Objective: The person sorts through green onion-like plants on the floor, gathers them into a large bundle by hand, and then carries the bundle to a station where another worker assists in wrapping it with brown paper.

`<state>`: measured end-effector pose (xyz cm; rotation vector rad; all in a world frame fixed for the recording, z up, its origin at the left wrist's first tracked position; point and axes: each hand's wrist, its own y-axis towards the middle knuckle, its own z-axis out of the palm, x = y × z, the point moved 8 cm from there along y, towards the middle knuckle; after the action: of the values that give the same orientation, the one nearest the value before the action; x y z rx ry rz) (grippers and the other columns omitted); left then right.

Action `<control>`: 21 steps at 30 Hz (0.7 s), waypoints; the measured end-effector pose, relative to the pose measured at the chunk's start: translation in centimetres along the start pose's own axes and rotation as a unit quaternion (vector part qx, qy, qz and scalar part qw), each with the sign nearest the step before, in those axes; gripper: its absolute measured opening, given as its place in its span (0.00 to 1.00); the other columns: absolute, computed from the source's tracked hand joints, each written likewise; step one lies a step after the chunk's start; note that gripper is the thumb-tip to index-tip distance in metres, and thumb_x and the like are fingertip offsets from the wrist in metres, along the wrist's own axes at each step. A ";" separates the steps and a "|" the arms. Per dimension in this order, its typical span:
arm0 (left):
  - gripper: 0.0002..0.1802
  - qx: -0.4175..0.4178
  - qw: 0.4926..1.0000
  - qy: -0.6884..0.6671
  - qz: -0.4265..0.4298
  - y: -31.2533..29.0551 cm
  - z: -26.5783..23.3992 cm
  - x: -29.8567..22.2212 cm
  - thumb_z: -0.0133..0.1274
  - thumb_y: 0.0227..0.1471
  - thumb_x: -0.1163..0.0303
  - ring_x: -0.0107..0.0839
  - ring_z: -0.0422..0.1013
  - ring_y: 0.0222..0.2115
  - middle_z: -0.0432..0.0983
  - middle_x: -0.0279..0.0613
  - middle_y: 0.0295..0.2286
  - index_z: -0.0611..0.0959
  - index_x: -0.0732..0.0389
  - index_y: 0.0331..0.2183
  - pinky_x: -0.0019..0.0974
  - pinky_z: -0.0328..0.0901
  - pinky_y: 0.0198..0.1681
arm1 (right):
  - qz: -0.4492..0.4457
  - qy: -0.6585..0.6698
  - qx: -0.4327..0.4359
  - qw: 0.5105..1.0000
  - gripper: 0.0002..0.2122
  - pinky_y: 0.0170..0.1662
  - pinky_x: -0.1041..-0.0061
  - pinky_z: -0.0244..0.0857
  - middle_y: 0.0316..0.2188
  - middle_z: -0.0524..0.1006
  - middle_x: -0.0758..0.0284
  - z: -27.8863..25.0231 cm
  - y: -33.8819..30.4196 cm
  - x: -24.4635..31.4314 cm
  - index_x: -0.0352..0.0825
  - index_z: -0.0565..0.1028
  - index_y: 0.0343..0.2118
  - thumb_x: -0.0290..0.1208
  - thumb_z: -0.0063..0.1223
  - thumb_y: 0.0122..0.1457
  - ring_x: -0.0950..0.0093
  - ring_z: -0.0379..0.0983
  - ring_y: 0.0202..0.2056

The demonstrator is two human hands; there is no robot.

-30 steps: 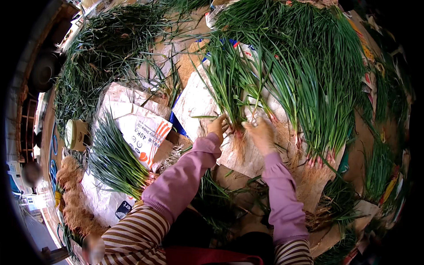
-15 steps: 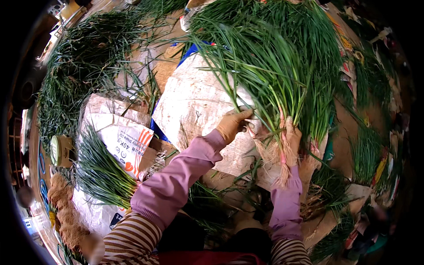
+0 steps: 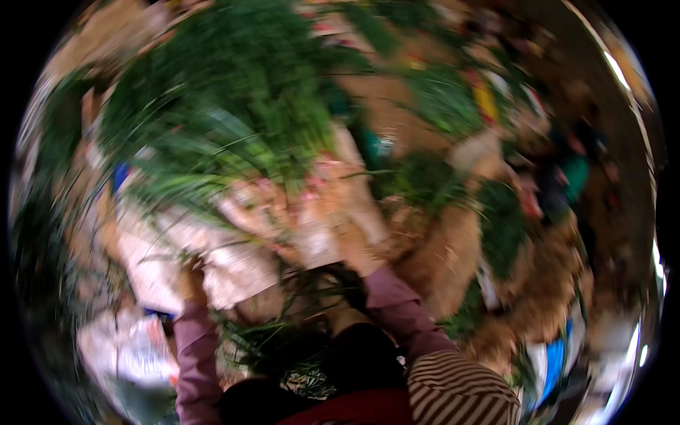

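Observation:
A big heap of green onions [image 3: 234, 78] with long green leaves lies ahead of me, its pale pinkish root ends [image 3: 312, 188] toward me on a white sack [image 3: 163, 244]. My right hand [image 3: 358, 248] reaches to the root ends at the heap's near right side. Its fingers are smeared, so whether it grips any stalks is unclear. My left hand [image 3: 190, 282] is low over the sack's near left part, apart from the heap. Motion blurs its fingers too, and a few thin green leaves show beside it.
More green onions [image 3: 443, 99] lie on the floor at the far right. Brown root trimmings [image 3: 545, 283] are piled to my right, near a brown sheet [image 3: 446, 262]. A printed white bag [image 3: 134, 347] lies at the lower left.
The view has swung right and blurred. The hands have moved apart: the left is now away from the onions over the sack, the right at the root ends. The lifted stalks no longer show distinctly.

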<state>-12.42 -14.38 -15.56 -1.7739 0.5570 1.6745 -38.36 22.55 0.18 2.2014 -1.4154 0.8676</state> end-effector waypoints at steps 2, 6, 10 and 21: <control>0.19 -0.135 0.939 -0.264 -0.172 1.5 3.2 -1.0 0.42 0.52 0.67 0.30 0.67 0.25 0.70 0.40 0.34 0.68 0.62 0.47 0.28 0.64 0.29 | -0.131 -0.051 0.137 0.981 0.11 0.34 0.63 0.62 0.26 0.71 0.53 -2.7 -2.7 3.2 0.29 0.70 0.28 0.34 0.44 0.53 0.57 0.68 0.31; 0.10 -0.022 0.945 -0.234 -0.227 11.3 2.8 -1.4 0.44 0.52 0.66 0.22 0.67 0.23 0.71 0.35 0.24 0.77 0.61 0.31 0.18 0.61 0.24 | -0.184 0.002 0.037 0.982 0.10 0.31 0.64 0.65 0.22 0.71 0.56 -12.2 -7.2 15.8 0.33 0.70 0.32 0.32 0.47 0.50 0.60 0.70 0.25; 0.09 0.029 0.943 -0.273 -0.189 12.7 5.1 -3.8 0.45 0.49 0.68 0.21 0.67 0.30 0.71 0.33 0.29 0.76 0.60 0.31 0.22 0.63 0.30 | -0.226 0.029 0.095 0.969 0.11 0.39 0.67 0.65 0.24 0.71 0.61 -14.3 -13.2 24.9 0.33 0.71 0.39 0.31 0.46 0.56 0.67 0.70 0.30; 0.03 0.266 0.953 -0.110 0.098 -2.4 15.2 -16.6 0.45 0.44 0.72 0.23 0.61 0.19 0.66 0.34 0.20 0.72 0.60 0.23 0.26 0.58 0.22 | -0.157 -0.117 0.204 0.959 0.09 0.32 0.64 0.67 0.22 0.74 0.52 -4.3 -13.5 20.0 0.26 0.75 0.22 0.27 0.47 0.43 0.59 0.73 0.25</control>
<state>-23.42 -4.05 1.26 -1.1603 0.9989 1.6232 -21.36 17.45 17.04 2.8235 -0.9972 0.8635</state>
